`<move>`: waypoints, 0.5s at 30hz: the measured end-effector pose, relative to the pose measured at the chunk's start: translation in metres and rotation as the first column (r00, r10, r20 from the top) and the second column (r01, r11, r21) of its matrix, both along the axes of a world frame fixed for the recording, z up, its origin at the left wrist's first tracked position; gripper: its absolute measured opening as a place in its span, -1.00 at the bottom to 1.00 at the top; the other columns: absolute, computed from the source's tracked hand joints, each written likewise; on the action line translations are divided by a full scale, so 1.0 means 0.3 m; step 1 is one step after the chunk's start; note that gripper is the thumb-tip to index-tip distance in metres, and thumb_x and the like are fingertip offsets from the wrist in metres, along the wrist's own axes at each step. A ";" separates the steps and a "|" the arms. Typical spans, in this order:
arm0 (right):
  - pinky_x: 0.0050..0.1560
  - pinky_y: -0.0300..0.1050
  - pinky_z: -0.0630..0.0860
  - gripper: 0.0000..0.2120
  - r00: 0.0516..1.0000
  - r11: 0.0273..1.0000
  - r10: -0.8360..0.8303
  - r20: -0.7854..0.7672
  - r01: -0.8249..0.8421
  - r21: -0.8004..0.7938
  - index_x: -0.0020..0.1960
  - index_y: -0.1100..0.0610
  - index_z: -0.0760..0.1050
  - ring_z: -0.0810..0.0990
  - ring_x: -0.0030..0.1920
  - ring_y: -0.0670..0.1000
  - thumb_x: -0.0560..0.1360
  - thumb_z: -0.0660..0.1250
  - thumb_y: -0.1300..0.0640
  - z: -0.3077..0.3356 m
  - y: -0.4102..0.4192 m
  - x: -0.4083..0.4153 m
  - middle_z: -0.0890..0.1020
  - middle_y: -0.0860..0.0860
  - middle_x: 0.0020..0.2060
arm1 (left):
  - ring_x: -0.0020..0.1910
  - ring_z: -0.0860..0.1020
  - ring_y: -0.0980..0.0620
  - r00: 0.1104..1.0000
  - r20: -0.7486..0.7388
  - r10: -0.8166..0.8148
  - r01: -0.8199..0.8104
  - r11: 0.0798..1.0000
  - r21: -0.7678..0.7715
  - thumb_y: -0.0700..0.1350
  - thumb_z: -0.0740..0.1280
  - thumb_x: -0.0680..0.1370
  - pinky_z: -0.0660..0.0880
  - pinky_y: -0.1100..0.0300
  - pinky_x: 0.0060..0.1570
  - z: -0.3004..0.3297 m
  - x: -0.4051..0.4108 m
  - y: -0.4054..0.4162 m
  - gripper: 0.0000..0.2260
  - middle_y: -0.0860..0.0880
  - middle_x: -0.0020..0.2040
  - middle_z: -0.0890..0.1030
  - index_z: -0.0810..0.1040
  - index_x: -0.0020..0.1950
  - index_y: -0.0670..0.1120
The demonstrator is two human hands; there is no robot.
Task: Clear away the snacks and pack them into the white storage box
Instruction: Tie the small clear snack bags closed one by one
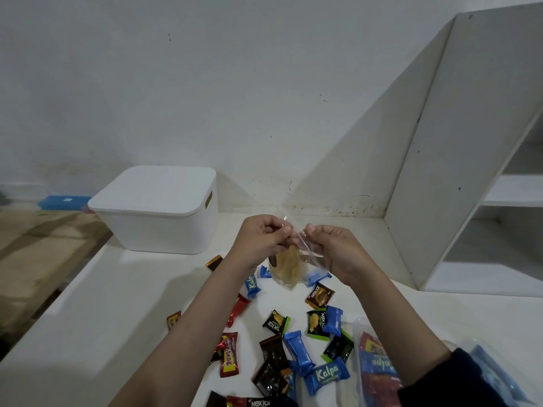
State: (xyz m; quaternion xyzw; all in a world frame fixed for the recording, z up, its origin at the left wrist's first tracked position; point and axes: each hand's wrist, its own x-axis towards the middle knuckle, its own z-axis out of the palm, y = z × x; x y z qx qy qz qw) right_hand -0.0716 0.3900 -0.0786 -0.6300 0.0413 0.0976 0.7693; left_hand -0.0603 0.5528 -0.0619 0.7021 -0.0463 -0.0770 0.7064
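Note:
A clear plastic bag (289, 267) with pale yellowish snacks inside hangs above the white table (117, 304). My left hand (258, 239) and my right hand (335, 251) both pinch the bag's top edge, close together. Below them lie several small wrapped snacks: blue Kalpa packs (327, 374), black-and-green Nextar packs (276, 321), a red-and-yellow pack (229, 355) and brown ones (271, 365). The white storage box (158, 227) stands at the back left with its lid (152, 189) on.
A clear bag holding red and blue snack packs (377, 368) lies at the lower right. A white shelf unit (470, 171) rises at the right. A blue flat object (63, 202) lies behind the box. Brown flooring shows left of the table.

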 end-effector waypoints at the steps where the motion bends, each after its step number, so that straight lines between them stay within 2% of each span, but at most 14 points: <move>1: 0.03 0.10 0.58 -0.80 0.999 1.000 -0.019 0.044 0.019 -0.010 -0.18 0.16 0.63 0.65 -0.15 0.10 0.48 0.33 0.06 -0.009 0.009 -0.009 0.69 0.14 -0.18 | -0.28 0.68 0.05 0.999 -0.021 0.026 -0.026 0.999 -0.020 -0.30 0.34 0.51 0.62 0.25 -0.23 -0.006 -0.002 0.011 -0.92 -0.17 -0.21 0.67 0.57 -0.03 -0.29; 3: 0.03 0.02 0.60 -0.72 0.985 0.995 -0.104 0.141 0.105 0.000 -0.13 0.08 0.65 0.65 -0.04 0.06 0.40 0.32 -0.12 -0.041 0.030 -0.031 0.69 0.10 -0.08 | -0.23 0.69 0.00 0.994 -0.070 0.088 -0.094 0.993 -0.076 -0.30 0.35 0.51 0.63 0.19 -0.16 -0.013 -0.002 0.035 -0.95 -0.17 -0.20 0.68 0.59 -0.06 -0.26; 5: 0.06 -0.12 0.59 -0.48 0.957 0.984 -0.157 0.243 0.173 -0.043 0.07 0.02 0.58 0.60 0.09 -0.08 0.31 0.32 -0.34 -0.100 0.049 -0.055 0.64 -0.02 0.07 | -0.18 0.69 -0.03 0.983 -0.118 0.144 -0.158 0.979 -0.128 -0.30 0.35 0.51 0.63 0.13 -0.08 -0.020 0.007 0.062 -0.96 -0.17 -0.18 0.68 0.59 -0.09 -0.24; 6: 0.07 -0.18 0.55 -0.34 0.953 0.978 -0.134 0.272 0.171 -0.117 0.20 -0.02 0.50 0.54 0.15 -0.17 0.25 0.36 -0.41 -0.145 0.061 -0.066 0.58 -0.12 0.15 | -0.17 0.69 -0.03 0.977 -0.142 0.159 -0.181 0.971 -0.157 -0.29 0.35 0.51 0.63 0.13 -0.07 -0.024 0.012 0.074 -0.97 -0.16 -0.18 0.69 0.59 -0.09 -0.23; 8: 0.09 -0.23 0.47 -0.18 0.966 0.950 -0.048 0.253 0.123 -0.288 0.33 -0.14 0.34 0.42 0.22 -0.30 0.15 0.48 -0.34 -0.236 0.102 -0.088 0.45 -0.27 0.22 | -0.16 0.69 -0.02 0.967 -0.194 0.167 -0.209 0.953 -0.218 -0.28 0.36 0.51 0.63 0.15 -0.08 -0.033 0.020 0.097 -0.96 -0.16 -0.18 0.69 0.59 -0.09 -0.22; 10: 0.05 -0.35 0.41 -0.24 0.977 0.932 -0.020 0.214 0.096 -0.349 0.28 -0.21 0.33 0.40 0.19 -0.32 0.16 0.57 -0.19 -0.302 0.162 -0.094 0.45 -0.27 0.19 | -0.17 0.69 0.00 0.961 -0.235 0.147 -0.211 0.938 -0.275 -0.28 0.34 0.51 0.62 0.20 -0.14 -0.049 0.031 0.112 -0.95 -0.15 -0.19 0.70 0.59 -0.06 -0.24; 12: -0.07 -0.44 0.43 -0.42 0.979 0.941 -0.068 0.193 0.128 -0.314 0.20 -0.13 0.42 0.50 0.11 -0.23 0.26 0.58 -0.01 -0.338 0.229 -0.074 0.54 -0.19 0.10 | -0.21 0.69 0.04 0.957 -0.267 0.116 -0.203 0.922 -0.329 -0.28 0.32 0.53 0.61 0.25 -0.21 -0.069 0.041 0.136 -0.93 -0.14 -0.19 0.69 0.59 -0.05 -0.25; 14: -0.17 -0.44 0.46 -0.61 0.977 0.943 -0.134 0.166 0.177 -0.283 0.11 0.00 0.51 0.57 0.02 -0.07 0.33 0.54 0.10 -0.360 0.269 -0.036 0.61 -0.10 -0.03 | -0.22 0.69 0.04 0.951 -0.291 0.108 -0.215 0.905 -0.366 -0.26 0.31 0.54 0.60 0.26 -0.24 -0.093 0.057 0.164 -0.92 -0.14 -0.18 0.69 0.58 -0.04 -0.25; 15: -0.17 -0.38 0.48 -0.67 0.978 0.943 -0.158 0.134 0.190 -0.273 0.06 0.01 0.52 0.58 -0.01 -0.02 0.35 0.53 0.11 -0.371 0.291 -0.007 0.62 -0.09 -0.07 | -0.21 0.69 0.03 0.945 -0.304 0.121 -0.230 0.907 -0.354 -0.23 0.31 0.54 0.60 0.24 -0.23 -0.108 0.073 0.188 -0.90 -0.13 -0.16 0.69 0.58 -0.03 -0.24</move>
